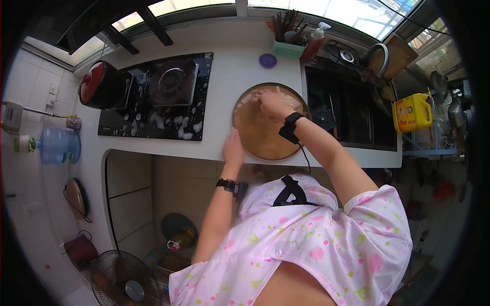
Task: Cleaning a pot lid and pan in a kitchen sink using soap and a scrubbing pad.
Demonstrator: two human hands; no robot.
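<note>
A large round brown disc point(268, 137) with a thin dark rim lies on the white countertop in front of me; its shiny surface looks like amber glass, perhaps a pot lid. My right hand point(272, 102) is over its upper part, fingers bent down to the surface. A small pale thing shows at those fingertips, too small to name, and whether it is gripped does not show. Against the disc's lower left edge rests my left hand point(233, 148), flat, fingers extended and nothing visible in it. Both wrists wear black straps.
Left is a black glass cooktop point(153, 114) with foam on it and a red-lidded pot point(101, 86). Behind are a purple round lid point(267, 60), a green utensil basket point(289, 49) and a pump bottle point(314, 42). A dark sink point(356, 111) and yellow jug point(412, 113) are right.
</note>
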